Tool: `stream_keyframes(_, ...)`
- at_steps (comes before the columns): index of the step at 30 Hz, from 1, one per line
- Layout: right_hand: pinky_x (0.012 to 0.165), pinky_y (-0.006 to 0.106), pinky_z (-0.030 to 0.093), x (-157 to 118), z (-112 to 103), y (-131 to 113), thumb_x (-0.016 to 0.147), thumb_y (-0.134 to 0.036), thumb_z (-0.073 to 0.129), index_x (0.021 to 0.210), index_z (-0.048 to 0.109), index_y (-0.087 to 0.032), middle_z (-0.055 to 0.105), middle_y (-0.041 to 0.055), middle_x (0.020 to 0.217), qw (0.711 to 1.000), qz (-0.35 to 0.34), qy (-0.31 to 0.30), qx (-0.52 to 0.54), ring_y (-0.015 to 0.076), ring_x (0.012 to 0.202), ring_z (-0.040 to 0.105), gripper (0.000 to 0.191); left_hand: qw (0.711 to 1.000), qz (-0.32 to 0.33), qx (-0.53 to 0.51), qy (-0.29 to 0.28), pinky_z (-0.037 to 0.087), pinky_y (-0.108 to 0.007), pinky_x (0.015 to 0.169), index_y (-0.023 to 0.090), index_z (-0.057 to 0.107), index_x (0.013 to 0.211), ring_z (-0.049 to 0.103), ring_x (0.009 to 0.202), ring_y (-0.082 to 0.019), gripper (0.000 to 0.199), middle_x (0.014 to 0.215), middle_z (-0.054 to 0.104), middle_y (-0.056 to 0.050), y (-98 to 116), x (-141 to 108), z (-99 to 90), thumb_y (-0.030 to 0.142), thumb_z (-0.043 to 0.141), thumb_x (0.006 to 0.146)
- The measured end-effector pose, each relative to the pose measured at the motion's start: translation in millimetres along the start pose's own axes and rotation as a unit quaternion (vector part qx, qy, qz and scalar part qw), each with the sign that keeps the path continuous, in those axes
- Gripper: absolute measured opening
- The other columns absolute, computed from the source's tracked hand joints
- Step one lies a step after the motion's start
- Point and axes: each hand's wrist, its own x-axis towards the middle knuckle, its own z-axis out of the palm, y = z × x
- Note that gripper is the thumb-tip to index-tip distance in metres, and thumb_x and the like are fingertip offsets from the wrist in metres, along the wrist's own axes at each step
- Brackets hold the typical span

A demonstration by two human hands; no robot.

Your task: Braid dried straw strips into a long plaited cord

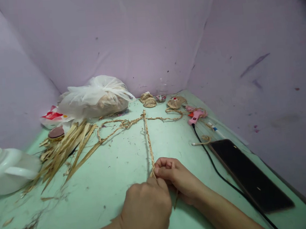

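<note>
A braided cord of dried plant fibre (149, 143) runs from the middle of the table towards me, stretched nearly straight. At its near end my right hand (180, 179) pinches the braid between thumb and fingers, and a loose strand (176, 193) hangs below this hand. My left hand (148, 206) is closed just in front, its knuckles towards me, gripping the near end of the same cord; its fingertips are mostly hidden. At the far end the cord meets a sideways braid (164, 119) with loops to the left and right.
Dried fibre strips (71, 149), a white pitcher (11, 171) and a white plastic bag (96, 97) are on the left. Woven coils (149, 102) sit at the back. A pink glue gun (197, 116), its black cable (212, 162) and a phone (250, 174) lie right.
</note>
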Motion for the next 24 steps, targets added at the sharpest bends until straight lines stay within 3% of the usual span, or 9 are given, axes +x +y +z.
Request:
stream_keyframes(5, 0.045, 0.019, 0.028, -3, 1, 1, 0.059, -0.028, 0.062, 0.062, 0.045, -0.016, 0.054, -0.0013, 0.055, 0.999, 0.014, -0.01, 0.041, 0.0068, 0.047, 0.043, 0.021, 0.991, 0.08, 0.099, 0.05, 0.031, -0.023, 0.039, 0.006, 0.06, 0.086, 0.053, 0.051, -0.019, 0.025, 0.061, 0.057, -0.014, 6, -3, 18.4, 0.009, 0.04, 0.07)
stream_keyframes(9, 0.04, 0.018, 0.021, -2, -2, 1, 0.062, -0.029, 0.061, 0.064, 0.045, -0.016, 0.048, -0.005, 0.053, 0.999, 0.031, -0.021, 0.039, 0.0029, 0.038, 0.031, 0.021, 0.991, 0.122, 0.046, 0.0, 0.03, -0.025, 0.039, 0.01, 0.061, 0.08, 0.052, 0.049, -0.019, 0.021, 0.06, 0.058, -0.012, 1, -3, 8.2, 0.014, 0.043, 0.069)
stream_keyframes(12, 0.038, 0.018, 0.018, -2, -6, 2, 0.063, -0.028, 0.06, 0.062, 0.044, -0.016, 0.041, -0.0071, 0.048, 0.998, 0.031, -0.037, 0.045, 0.0025, 0.037, 0.026, 0.019, 0.992, 0.016, -0.104, 0.07, 0.037, -0.027, 0.051, 0.015, 0.059, 0.076, 0.053, 0.056, -0.016, 0.021, 0.068, 0.059, -0.008, -17, 6, -11.5, 0.024, 0.039, 0.076)
stream_keyframes(14, 0.037, 0.018, 0.015, -2, -6, 2, 0.064, -0.028, 0.059, 0.061, 0.044, -0.016, 0.036, -0.0082, 0.045, 0.997, 0.032, -0.048, 0.044, 0.0021, 0.035, 0.021, 0.02, 0.964, -0.09, -0.224, 0.112, 0.038, -0.027, 0.058, 0.017, 0.056, 0.084, 0.053, 0.063, -0.015, 0.021, 0.075, 0.059, -0.006, -29, 16, -20.2, 0.029, 0.042, 0.076)
stream_keyframes(16, 0.036, 0.018, 0.014, -2, -6, 1, 0.063, -0.029, 0.061, 0.061, 0.044, -0.016, 0.038, -0.0078, 0.046, 0.997, 0.034, -0.05, 0.043, 0.0018, 0.035, 0.022, 0.021, 0.916, -0.12, -0.381, 0.024, 0.038, -0.025, 0.056, 0.016, 0.052, 0.09, 0.052, 0.062, -0.013, 0.026, 0.074, 0.058, -0.004, -38, 27, -21.2, 0.031, 0.05, 0.07)
stream_keyframes(18, 0.037, 0.018, 0.016, -2, -5, 0, 0.061, -0.029, 0.062, 0.062, 0.045, -0.016, 0.042, -0.0067, 0.048, 0.998, 0.029, -0.05, 0.039, 0.0022, 0.036, 0.026, 0.022, 0.832, -0.111, -0.532, -0.109, 0.038, -0.023, 0.052, 0.014, 0.05, 0.081, 0.049, 0.054, -0.011, 0.024, 0.066, 0.054, -0.001, -42, 35, -16.9, 0.03, 0.054, 0.064)
stream_keyframes(20, 0.038, 0.018, 0.019, -1, -6, -1, 0.062, -0.029, 0.061, 0.064, 0.045, -0.016, 0.046, -0.0053, 0.049, 0.998, 0.021, -0.052, 0.015, 0.0032, 0.036, 0.03, 0.021, 0.764, -0.121, -0.604, -0.19, 0.032, -0.02, 0.042, 0.015, 0.048, 0.07, 0.04, 0.041, -0.006, 0.018, 0.056, 0.047, 0.003, -42, 39, -11.6, 0.03, 0.054, 0.062)
stream_keyframes(22, 0.039, 0.018, 0.02, 2, -8, 0, 0.065, -0.027, 0.057, 0.065, 0.045, -0.016, 0.047, -0.0045, 0.05, 0.998, 0.005, -0.052, -0.038, 0.0037, 0.037, 0.031, 0.016, 0.754, -0.15, -0.603, -0.212, 0.022, -0.018, 0.034, 0.015, 0.047, 0.066, 0.028, 0.033, -0.003, 0.016, 0.05, 0.042, 0.006, -41, 40, -8.3, 0.031, 0.052, 0.063)
stream_keyframes(24, 0.042, 0.018, 0.022, 5, -13, 1, 0.068, -0.023, 0.053, 0.064, 0.045, -0.015, 0.047, -0.0037, 0.051, 0.992, -0.032, -0.056, -0.109, 0.0044, 0.041, 0.033, 0.012, 0.774, -0.164, -0.573, -0.213, 0.013, -0.019, 0.032, 0.016, 0.048, 0.063, 0.022, 0.031, -0.003, 0.017, 0.045, 0.039, 0.006, -43, 40, -6.7, 0.032, 0.049, 0.065)
